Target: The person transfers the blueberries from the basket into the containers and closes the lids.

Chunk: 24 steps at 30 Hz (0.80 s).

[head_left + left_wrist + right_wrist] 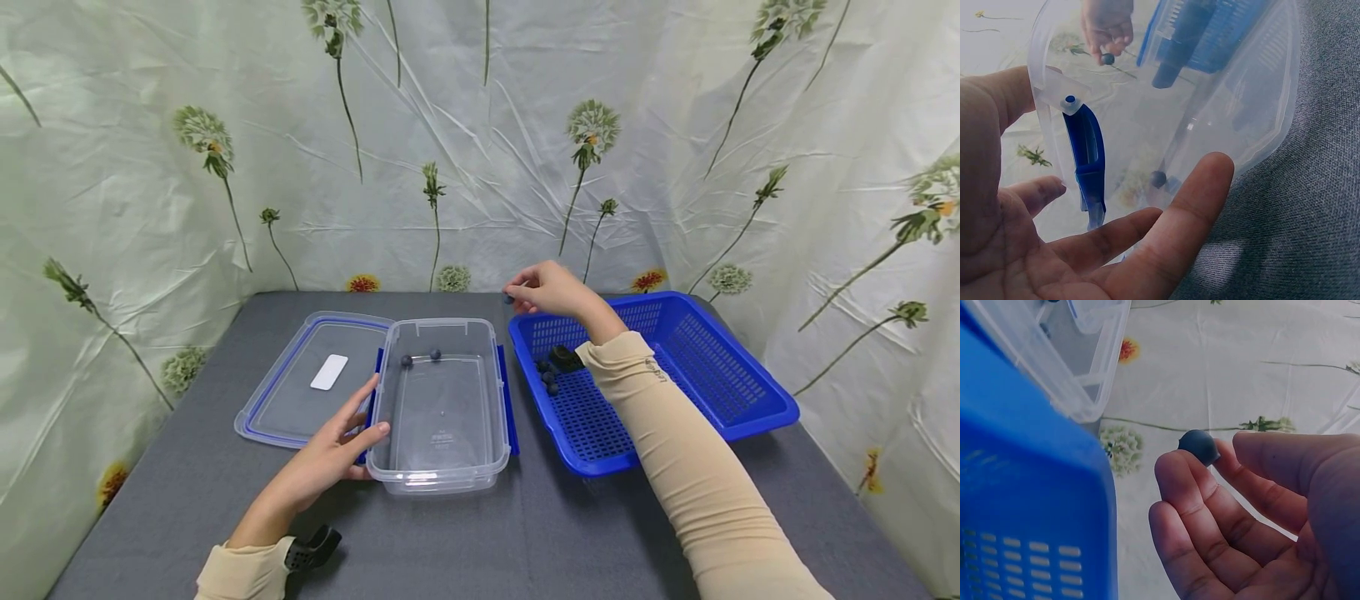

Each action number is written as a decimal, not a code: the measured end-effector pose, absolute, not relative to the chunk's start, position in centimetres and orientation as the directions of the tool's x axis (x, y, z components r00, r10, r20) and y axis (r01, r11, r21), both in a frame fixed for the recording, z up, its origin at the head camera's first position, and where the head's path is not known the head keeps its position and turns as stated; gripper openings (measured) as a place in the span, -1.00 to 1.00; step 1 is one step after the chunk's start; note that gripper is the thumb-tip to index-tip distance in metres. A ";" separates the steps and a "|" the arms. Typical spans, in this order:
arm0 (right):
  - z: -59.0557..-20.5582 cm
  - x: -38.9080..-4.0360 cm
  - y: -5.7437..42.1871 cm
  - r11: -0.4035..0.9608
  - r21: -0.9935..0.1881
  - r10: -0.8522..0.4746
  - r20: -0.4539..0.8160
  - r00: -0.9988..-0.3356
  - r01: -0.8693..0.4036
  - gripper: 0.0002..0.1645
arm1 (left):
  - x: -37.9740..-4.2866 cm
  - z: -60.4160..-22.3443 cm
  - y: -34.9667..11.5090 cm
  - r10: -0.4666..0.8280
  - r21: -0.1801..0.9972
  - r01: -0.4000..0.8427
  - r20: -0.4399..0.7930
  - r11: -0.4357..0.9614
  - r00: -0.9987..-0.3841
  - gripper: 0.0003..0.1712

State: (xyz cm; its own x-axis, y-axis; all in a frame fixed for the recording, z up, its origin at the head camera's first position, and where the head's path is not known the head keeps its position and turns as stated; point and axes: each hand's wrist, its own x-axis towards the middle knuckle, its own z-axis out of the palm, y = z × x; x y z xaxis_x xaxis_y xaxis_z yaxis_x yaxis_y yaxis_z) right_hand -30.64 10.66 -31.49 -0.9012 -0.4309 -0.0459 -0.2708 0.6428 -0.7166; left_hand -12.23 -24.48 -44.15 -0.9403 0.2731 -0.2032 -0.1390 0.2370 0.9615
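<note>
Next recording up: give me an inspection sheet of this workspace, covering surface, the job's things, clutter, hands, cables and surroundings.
Surface: grey cloth.
Job's things: clear plastic container with two blueberries inside; clear lid with a white label, lying to its left; blue plastic basket to its right, holding more blueberries.
Clutter: dark object in the basket, too unclear to identify.
Hands: left hand rests against the container's left side; right hand pinches one blueberry near the basket's far left corner.
Cables: nothing seen.
Surroundings: pale dandelion-print sheeting behind and at both sides.
</note>
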 end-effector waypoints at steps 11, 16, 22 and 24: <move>-32.1 -30.4 8.1 0.619 -0.731 -0.475 -0.057 -0.878 -0.287 -0.62 | -12.3 -44.2 -24.5 0.279 0.963 -0.131 -0.196 0.235 -0.940 -0.06; -32.4 -30.1 7.1 0.617 -0.737 -0.483 -0.077 -0.872 -0.276 -0.62 | -12.3 -44.2 -24.5 0.276 0.961 -0.133 -0.199 0.242 -0.940 -0.05; -33.3 -29.9 5.8 0.604 -0.750 -0.514 -0.110 -0.851 -0.269 -0.60 | -12.2 -44.2 -24.4 0.276 0.961 -0.127 -0.194 0.245 -0.941 -0.06; -33.5 -29.8 5.3 0.593 -0.760 -0.528 -0.117 -0.841 -0.267 -0.60 | -12.2 -44.1 -24.5 0.275 0.962 -0.127 -0.194 0.242 -0.942 -0.06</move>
State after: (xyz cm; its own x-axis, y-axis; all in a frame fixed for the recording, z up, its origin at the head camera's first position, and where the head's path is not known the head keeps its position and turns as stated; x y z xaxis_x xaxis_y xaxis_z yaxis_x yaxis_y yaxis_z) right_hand -29.76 5.31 -33.54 -0.8411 -0.5281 -0.1172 -0.2667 0.5933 -0.7595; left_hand -12.22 -24.47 -44.14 -0.9416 0.2752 -0.1939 -0.1273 0.2422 0.9618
